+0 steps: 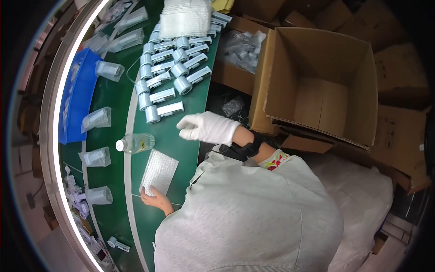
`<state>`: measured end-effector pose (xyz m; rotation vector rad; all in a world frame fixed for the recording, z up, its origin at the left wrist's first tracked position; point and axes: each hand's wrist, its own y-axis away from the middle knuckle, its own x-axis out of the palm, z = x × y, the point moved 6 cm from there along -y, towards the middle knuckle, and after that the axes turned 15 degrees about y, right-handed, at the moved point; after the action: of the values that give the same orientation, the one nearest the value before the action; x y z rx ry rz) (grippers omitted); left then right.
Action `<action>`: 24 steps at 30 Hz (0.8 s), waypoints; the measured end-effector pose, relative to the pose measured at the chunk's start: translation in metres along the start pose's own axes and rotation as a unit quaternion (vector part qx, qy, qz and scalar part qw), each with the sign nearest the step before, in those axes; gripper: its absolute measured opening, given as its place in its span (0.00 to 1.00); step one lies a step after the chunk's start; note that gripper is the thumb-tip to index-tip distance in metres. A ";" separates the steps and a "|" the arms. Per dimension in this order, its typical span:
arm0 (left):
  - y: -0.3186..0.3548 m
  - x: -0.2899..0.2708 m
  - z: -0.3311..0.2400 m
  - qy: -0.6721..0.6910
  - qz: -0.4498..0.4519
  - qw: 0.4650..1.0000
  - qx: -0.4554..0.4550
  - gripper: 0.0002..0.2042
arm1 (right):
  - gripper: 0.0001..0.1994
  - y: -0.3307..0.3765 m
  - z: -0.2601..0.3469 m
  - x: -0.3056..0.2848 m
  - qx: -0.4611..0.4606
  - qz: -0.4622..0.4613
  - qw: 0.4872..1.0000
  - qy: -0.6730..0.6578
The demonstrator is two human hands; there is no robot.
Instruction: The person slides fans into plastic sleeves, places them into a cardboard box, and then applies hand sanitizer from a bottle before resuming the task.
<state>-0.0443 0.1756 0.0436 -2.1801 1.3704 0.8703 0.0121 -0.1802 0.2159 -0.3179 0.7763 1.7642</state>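
Note:
My left hand, bare, grips the near end of a flat bubble-wrap bag lying on the green table. My right hand, in a white glove, hovers over the table's right edge with its fingers a little apart and nothing in them. Just beyond it stand rows of pale blue-white devices, each with a round head and a rectangular body. A clear plastic bottle with a white cap lies on its side between the bag and the belt.
A stack of bubble-wrap bags covers the far devices. Along the green belt lie several wrapped items beside a blue bin. An open cardboard box stands at right, next to a carton of clear plastic pieces.

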 end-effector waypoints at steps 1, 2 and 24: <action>0.005 -0.001 -0.022 0.083 0.046 0.995 0.040 0.19 | 0.19 0.015 -0.010 -0.019 0.019 -0.070 0.997 -0.027; 0.010 -0.004 -0.044 0.166 0.089 0.979 0.077 0.15 | 0.19 0.030 -0.015 -0.030 0.028 -0.080 0.996 -0.025; 0.158 0.102 -0.281 0.074 0.651 0.616 0.438 0.11 | 0.09 0.377 -0.036 -0.102 0.184 -0.743 0.619 -0.178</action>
<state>-0.0749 -0.1364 0.1705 -0.2567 2.6555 0.1533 -0.3090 -0.3382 0.3763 -0.1844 0.2855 0.0212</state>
